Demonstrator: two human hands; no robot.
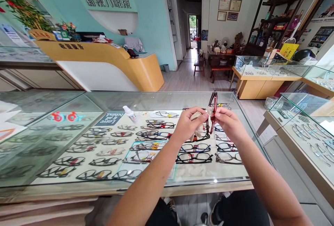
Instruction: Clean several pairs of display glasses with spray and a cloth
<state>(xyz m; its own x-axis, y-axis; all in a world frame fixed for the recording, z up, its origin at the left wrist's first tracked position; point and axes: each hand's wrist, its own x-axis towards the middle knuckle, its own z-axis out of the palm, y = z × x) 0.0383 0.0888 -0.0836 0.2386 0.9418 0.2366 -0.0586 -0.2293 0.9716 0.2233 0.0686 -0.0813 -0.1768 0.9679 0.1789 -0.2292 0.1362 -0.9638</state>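
The left hand (pixel 191 123) pinches a thin, dark-red eyeglass frame (pixel 214 104) between thumb and fingers, with a crumpled, pale beige cloth (pixel 196 128) gathered in the same grasp. The right hand (pixel 229 120) grips the frame from the other side, thumb and fingertips closed on it. The frame stands upright and nearly edge-on to the view, with a small, whitish tag (pixel 209 111) beside the left thumb.

Both hands are over the far right part of a long, glass-topped display case with a pale wooden near edge (pixel 206 189). The right hand is close to the case's right edge; to the left, the glass top stretches well beyond the left hand. Rows of dark-rimmed eyeglasses (pixel 194 157) lie below the hands. Left of them, near the far edge, is a small, white plastic bottle (pixel 129 114), well apart from the left hand. A strip of grey wooden floor (pixel 172 82) runs beyond the far edge, and a narrower one separates the case from another glass display case (pixel 287 120) at right.
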